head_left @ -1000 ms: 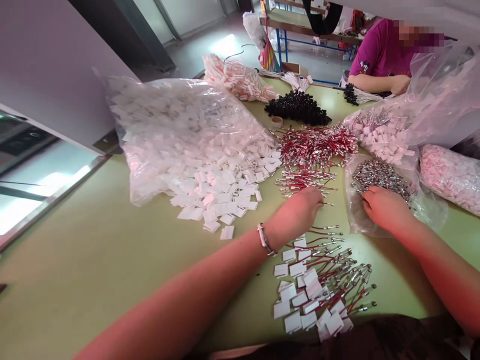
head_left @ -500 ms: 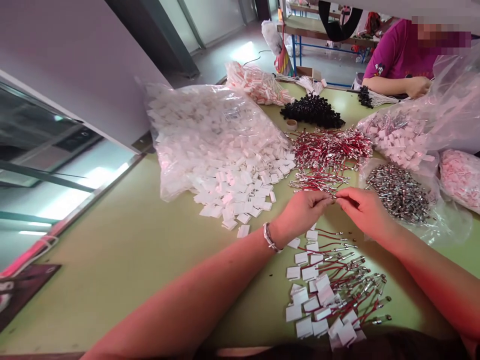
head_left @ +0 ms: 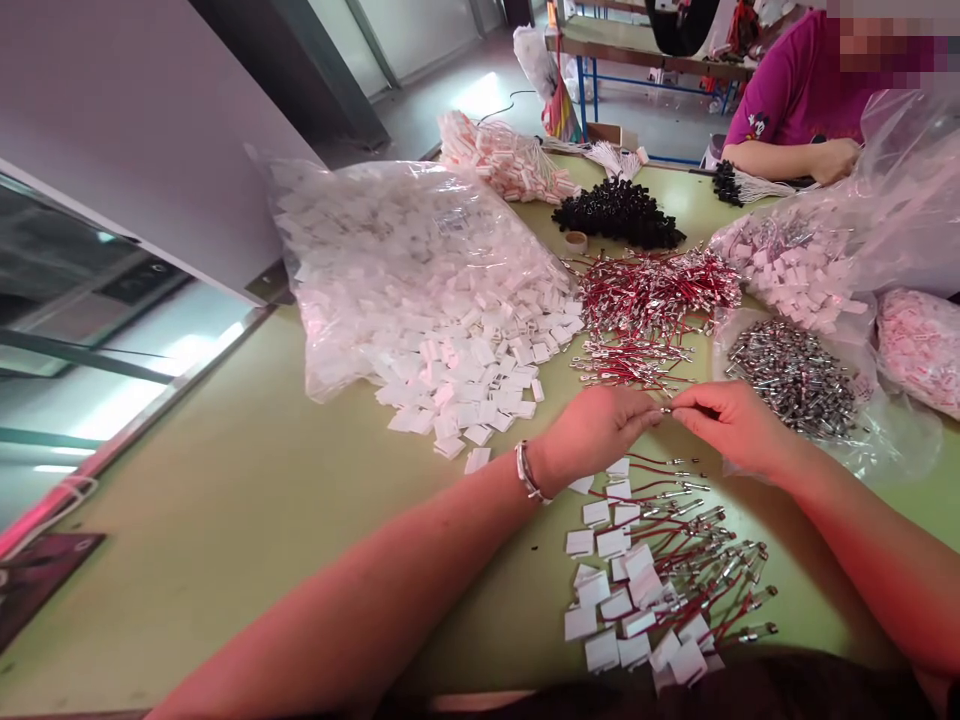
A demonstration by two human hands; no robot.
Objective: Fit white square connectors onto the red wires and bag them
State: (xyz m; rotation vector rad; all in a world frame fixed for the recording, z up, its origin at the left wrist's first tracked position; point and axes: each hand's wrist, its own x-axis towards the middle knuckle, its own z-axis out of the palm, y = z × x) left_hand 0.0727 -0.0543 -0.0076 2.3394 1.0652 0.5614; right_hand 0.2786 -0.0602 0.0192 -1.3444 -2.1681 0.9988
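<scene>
Metal glints on the small pin [head_left: 666, 409] pinched between left hand [head_left: 596, 432] and right hand [head_left: 731, 424], lying crosswise (left to right). Both hands' fingers grip it above smooth red wires [head_left: 637, 355].

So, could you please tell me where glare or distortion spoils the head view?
In the head view, light blows out the floor patch behind the table; the clear bag of white tags shows sheen; wide-angle warp bends the table edge; the left hand and right hand look sharp, tinted reddish.
</scene>
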